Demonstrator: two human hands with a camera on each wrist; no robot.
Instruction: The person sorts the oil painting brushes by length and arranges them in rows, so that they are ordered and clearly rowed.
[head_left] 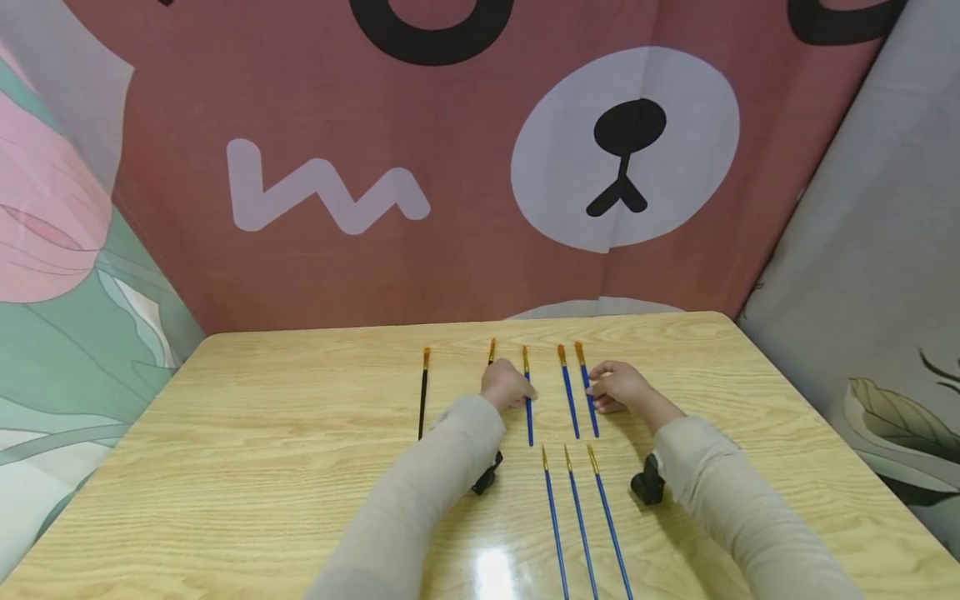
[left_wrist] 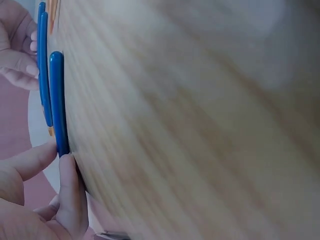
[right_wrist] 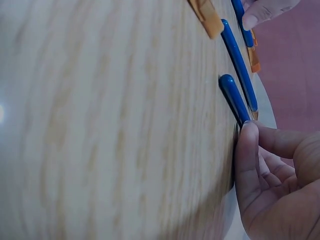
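Observation:
My left hand [head_left: 506, 384] pinches a blue-handled paintbrush [head_left: 530, 427] lying on the table, bristles pointing to the far edge. In the left wrist view thumb and finger meet at that brush's handle [left_wrist: 58, 100]. The rightmost blue paintbrush [head_left: 584, 373] of the far row is pinched by my right hand [head_left: 619, 387]; its handle [right_wrist: 233, 97] shows between thumb and finger in the right wrist view. Between the hands lies another blue paintbrush [head_left: 568, 398]. A black-handled paintbrush [head_left: 491, 352] is partly hidden behind my left hand.
At the left lies a second black-handled paintbrush [head_left: 423, 396]. Three thin blue paintbrushes [head_left: 581, 521] lie nearer, side by side below the far row. The wooden table [head_left: 262, 450] ends at a printed curtain [head_left: 465, 275]. Black wrist devices [head_left: 648, 482] sit under both sleeves.

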